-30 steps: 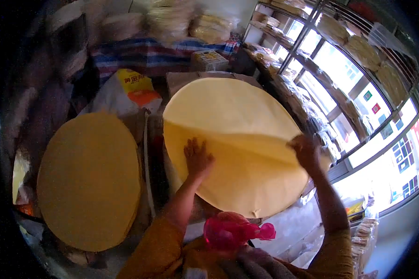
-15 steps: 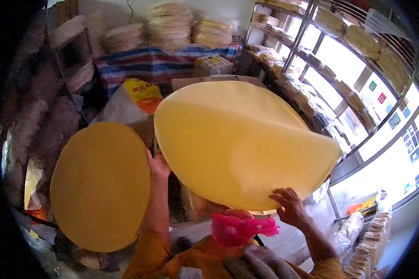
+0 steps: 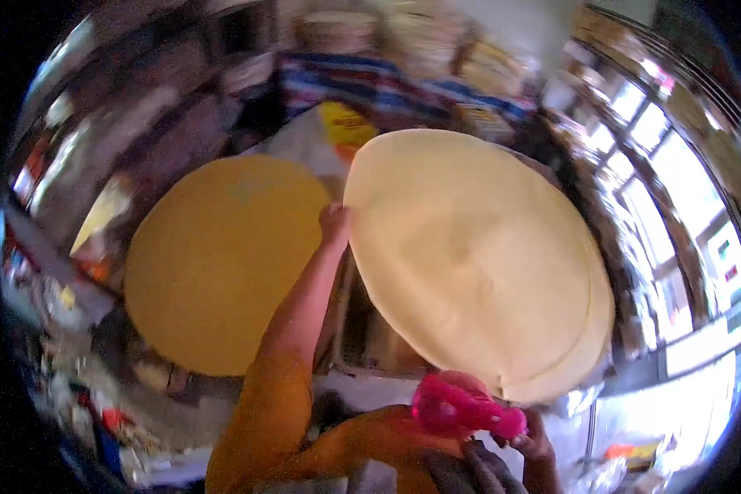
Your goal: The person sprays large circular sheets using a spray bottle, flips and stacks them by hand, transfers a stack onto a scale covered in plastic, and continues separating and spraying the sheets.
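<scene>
A large pale-yellow round sheet [image 3: 469,247] lies on the right, with another sheet's edge showing beneath it at the lower right. My left hand [image 3: 334,222] is closed on the left edge of the pale sheet. Left of it lies a darker yellow round sheet [image 3: 230,263]. Below the pale sheet's lower edge is my right hand [image 3: 537,440], partly hidden behind a bright pink object [image 3: 461,407] near my body; what its fingers hold, if anything, cannot be made out.
A white and yellow bag [image 3: 346,123] lies behind the sheets. Farther back, wrapped stacks [image 3: 412,41] stand by a striped cloth [image 3: 337,82]. Shelves [image 3: 634,156] line the windows on the right. A grey object [image 3: 469,469] shows at the bottom.
The view has turned left. The pale sheet, folded over earlier, now lies spread out. My left hand has moved up its left edge, and my right hand has gone down behind the pink object.
</scene>
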The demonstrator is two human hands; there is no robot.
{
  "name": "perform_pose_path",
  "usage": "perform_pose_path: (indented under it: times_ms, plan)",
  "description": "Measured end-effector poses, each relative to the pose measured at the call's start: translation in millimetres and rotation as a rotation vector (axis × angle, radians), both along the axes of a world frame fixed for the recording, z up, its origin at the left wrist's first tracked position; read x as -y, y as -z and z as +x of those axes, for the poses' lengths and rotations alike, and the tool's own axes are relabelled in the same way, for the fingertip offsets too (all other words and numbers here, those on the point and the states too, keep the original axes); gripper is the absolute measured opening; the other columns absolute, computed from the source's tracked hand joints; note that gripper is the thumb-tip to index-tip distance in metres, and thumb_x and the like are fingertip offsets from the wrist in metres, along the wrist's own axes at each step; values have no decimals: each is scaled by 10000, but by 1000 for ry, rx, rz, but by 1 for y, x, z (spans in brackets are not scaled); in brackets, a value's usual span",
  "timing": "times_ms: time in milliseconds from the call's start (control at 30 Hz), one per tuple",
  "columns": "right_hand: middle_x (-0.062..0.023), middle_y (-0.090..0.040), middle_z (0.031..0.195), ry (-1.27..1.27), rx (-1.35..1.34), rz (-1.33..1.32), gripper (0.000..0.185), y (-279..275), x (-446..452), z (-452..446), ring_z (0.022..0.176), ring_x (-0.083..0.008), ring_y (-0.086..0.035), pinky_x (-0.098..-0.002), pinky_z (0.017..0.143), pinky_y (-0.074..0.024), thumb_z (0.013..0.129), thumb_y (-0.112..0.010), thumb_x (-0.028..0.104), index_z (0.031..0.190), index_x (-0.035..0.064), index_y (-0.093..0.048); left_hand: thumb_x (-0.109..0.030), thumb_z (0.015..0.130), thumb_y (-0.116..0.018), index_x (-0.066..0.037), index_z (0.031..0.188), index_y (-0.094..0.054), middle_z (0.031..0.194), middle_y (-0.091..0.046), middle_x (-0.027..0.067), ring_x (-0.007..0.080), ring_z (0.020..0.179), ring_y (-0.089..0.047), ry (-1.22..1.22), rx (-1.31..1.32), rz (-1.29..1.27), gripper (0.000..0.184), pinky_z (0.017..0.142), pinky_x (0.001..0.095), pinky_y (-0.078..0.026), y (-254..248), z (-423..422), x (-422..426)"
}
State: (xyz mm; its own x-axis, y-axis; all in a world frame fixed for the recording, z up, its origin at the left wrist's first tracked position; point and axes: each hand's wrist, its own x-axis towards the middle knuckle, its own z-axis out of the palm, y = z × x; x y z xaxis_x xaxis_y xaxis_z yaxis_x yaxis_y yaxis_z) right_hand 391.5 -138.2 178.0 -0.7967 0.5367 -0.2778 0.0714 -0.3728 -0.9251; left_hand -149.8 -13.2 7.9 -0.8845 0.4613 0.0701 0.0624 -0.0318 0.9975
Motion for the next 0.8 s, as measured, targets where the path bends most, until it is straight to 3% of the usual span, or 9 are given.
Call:
perform_pose_path:
  times_ms: [133, 200, 333, 367, 500, 567, 633, 700, 800]
  plan:
    - [-92, -560, 753, 490, -20, 57, 388, -13, 29, -28, 699, -151, -531, -287, 580, -450, 638, -684, 162, 948, -5, -521, -147, 645, -524, -13, 619, -578, 557, -564, 86, 181, 461, -497, -261, -63, -144, 147, 441, 311, -381, -29, -91, 145]
    - [-86, -554, 735, 535, 7, 84, 376, -12, 27, -34, 671, -149, -522, -284, 556, -439, 652, -670, 183, 946, 1, -520, -152, 662, -520, -31, 613, -586, 556, -566, 78, 176, 464, -506, -369, -314, -701, 146, 442, 307, -394, -6, -149, 228]
    - [-75, -541, 698, 596, 52, 130, 357, -11, 27, -40, 615, -144, -505, -279, 508, -418, 679, -640, 224, 941, 14, -518, -165, 751, -494, 18, 721, -586, 674, -593, 107, 189, 590, -545, -762, 10, -344, 207, 503, 328, -417, 79, -191, 392]
    - [-72, -538, 689, 610, 59, 137, 353, -11, 26, -43, 601, -143, -501, -277, 496, -413, 686, -633, 234, 940, 17, -517, -167, 759, -500, 28, 740, -583, 679, -590, 114, 192, 591, -542, -883, 206, 78, 213, 504, 329, -413, 101, -189, 430]
    - [-61, -526, 652, 668, 79, 179, 342, -12, 24, -55, 545, -139, -484, -272, 448, -392, 714, -603, 275, 935, 30, -515, -211, 795, -492, 2, 753, -560, 641, -559, 92, 196, 547, -515, -981, 6, -632, 227, 501, 311, -402, 93, -116, 512]
    - [-56, -519, 634, 699, 87, 197, 340, -14, 25, -59, 517, -137, -475, -269, 424, -381, 727, -589, 296, 933, 36, -514, -213, 792, -501, -13, 805, -526, 657, -547, 72, 190, 556, -526, -841, 258, -25, 201, 504, 294, -423, 139, -93, 539]
    - [-50, -513, 616, 721, 97, 215, 339, -15, 24, -60, 489, -135, -466, -266, 400, -371, 741, -574, 317, 930, 42, -513, -218, 773, -529, -13, 844, -494, 677, -530, 63, 176, 567, -534, -582, -12, -623, 220, 514, 276, -440, 205, -86, 574]
    - [-45, -507, 597, 733, 105, 228, 340, -17, 24, -57, 461, -133, -458, -264, 376, -360, 755, -559, 337, 928, 48, -512, -198, 754, -539, -11, 825, -480, 728, -531, 76, 156, 568, -523, -597, 210, -125, 208, 517, 254, -435, 186, -50, 553]
    - [-36, -497, 570, 764, 98, 228, 345, -20, 26, -51, 419, -130, -445, -259, 340, -344, 775, -537, 368, 924, 58, -510, -154, 733, -538, -2, 797, -487, 718, -545, 86, 155, 592, -534, -676, 178, -156, 172, 535, 259, -444, 173, -18, 501]
